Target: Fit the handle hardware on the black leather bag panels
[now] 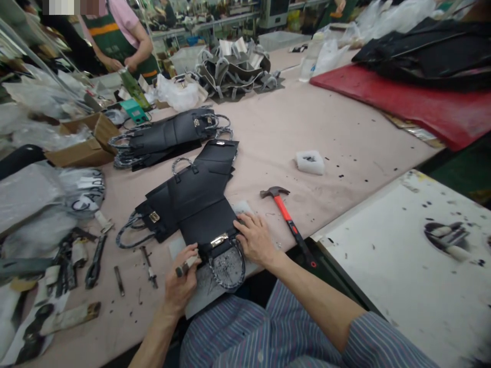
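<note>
A black leather bag panel (207,220) with a gold clasp (220,240) lies near the table's front edge, over a scratched grey slab (218,278). Its speckled loop handle (244,266) hangs towards me. My left hand (182,281) is closed around a small tool (187,265) with a pale wrapped grip, beside the panel's left corner; the tool's tip is hidden. On the right edge, my right hand (257,240) grips the panel with bent fingers near the clasp. More black bag panels (164,197) are stacked beneath and behind it.
A claw hammer (286,209) lies right of my hands. Hand tools (95,260) and a punch (149,266) lie left. Behind are finished-looking black bag pieces (172,132), a cardboard box (86,140) and grey parts (233,69). A person (123,41) stands across the table.
</note>
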The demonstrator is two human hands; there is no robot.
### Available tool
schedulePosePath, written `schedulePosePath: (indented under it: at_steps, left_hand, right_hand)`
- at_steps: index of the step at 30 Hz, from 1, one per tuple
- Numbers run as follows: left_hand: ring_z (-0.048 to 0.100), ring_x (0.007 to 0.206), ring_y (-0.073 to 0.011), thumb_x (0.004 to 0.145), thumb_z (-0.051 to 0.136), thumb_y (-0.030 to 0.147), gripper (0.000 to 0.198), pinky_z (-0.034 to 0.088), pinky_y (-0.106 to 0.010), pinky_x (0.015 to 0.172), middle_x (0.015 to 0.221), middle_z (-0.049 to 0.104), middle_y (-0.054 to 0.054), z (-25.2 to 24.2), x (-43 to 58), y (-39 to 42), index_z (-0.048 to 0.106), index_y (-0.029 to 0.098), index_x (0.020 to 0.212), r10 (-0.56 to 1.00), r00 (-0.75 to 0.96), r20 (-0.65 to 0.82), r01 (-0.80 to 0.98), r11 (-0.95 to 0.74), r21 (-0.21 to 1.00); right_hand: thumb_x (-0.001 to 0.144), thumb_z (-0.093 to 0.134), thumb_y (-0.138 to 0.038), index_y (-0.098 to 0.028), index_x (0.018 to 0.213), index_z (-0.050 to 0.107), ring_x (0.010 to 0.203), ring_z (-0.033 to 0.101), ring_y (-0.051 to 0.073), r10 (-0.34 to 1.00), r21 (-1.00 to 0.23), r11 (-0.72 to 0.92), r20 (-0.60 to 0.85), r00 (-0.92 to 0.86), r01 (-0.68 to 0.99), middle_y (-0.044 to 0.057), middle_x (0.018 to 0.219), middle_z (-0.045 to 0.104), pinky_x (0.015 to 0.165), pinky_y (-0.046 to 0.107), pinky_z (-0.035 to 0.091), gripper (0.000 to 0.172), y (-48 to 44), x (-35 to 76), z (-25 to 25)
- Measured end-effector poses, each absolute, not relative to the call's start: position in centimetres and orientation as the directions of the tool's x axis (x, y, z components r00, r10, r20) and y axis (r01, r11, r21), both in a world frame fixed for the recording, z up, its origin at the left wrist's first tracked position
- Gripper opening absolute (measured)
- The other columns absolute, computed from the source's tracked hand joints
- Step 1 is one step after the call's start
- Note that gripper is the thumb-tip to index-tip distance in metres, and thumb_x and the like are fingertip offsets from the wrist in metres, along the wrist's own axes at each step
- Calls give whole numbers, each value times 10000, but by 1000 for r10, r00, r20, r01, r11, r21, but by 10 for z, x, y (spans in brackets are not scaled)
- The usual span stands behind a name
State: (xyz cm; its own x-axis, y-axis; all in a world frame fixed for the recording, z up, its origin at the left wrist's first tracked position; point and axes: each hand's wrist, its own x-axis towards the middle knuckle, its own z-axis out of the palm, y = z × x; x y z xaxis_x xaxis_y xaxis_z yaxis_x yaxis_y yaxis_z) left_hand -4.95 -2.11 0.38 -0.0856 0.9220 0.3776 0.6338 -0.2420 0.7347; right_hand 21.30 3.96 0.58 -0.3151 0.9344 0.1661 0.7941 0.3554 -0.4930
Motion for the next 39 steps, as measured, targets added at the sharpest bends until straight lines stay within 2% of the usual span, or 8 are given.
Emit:
schedulePosePath:
  at_steps: [4,9,11,14,16,22,29,39]
  left_hand:
    - [736,1032,-234,978,566,311,198,597,-410,926,1087,769,-101,5,-56,-12,701,191,1060,918,-239,316,606,-113,787]
    - [736,1027,-245,896,664,348,148,590,-436,964,1073,768,-78,6,-62,-5,697,212,946,944,34,328,656,-269,706]
    - [745,1002,-250,924,620,396,216,602,-440,937,1045,773,-83,8,-63,-3,694,203,983,966,-98,239,629,-126,767]
    - [766,914,-251,956,570,485,350,632,-424,846,989,778,-97,10,-61,-4,677,165,1049,925,-381,14,386,145,911]
    - [769,898,-249,932,613,515,383,638,-414,829,1002,777,-100,11,-58,-5,680,156,1046,904,-424,-52,263,178,948]
    - [718,1119,-255,909,686,430,295,537,-457,1071,1164,768,-96,30,-26,1,748,186,1062,940,-305,155,398,-23,917]
    - [745,1055,-234,886,712,308,163,605,-414,979,1113,786,-79,25,30,30,756,188,988,962,-116,247,373,-189,908]
    - [741,1075,-229,889,717,253,130,599,-443,1005,1147,777,-74,11,34,32,733,200,1007,969,-11,246,387,-223,895]
  right_hand:
    - [934,584,-221,-252,1362,607,1404,403,308,935,-519,352,149,-323,779,80,1490,539,1150,520,308,430,42,215,6]
    - [905,622,-207,-241,1335,631,1402,395,313,935,-550,349,145,-324,759,81,1486,538,1145,517,316,432,43,217,5]
    - [901,624,-202,-237,1333,633,1399,398,320,937,-556,343,148,-316,757,84,1486,539,1144,523,316,433,43,216,5]
    - [901,626,-201,-244,1341,626,1405,394,328,937,-559,344,149,-317,755,82,1491,534,1149,542,304,442,43,215,4]
    - [904,626,-204,-247,1353,616,1413,388,331,936,-562,344,142,-322,752,83,1493,531,1155,558,292,452,43,216,5]
    - [885,624,-161,-238,1373,590,1424,383,315,924,-597,356,111,-365,719,82,1512,521,1153,558,314,495,46,223,4]
    - [845,644,-143,-208,1329,588,1420,395,307,918,-659,376,167,-360,652,96,1495,542,1157,555,340,492,47,229,-1]
    - [843,637,-146,-197,1297,608,1400,415,324,921,-679,378,206,-331,630,99,1463,567,1151,551,353,458,46,229,0]
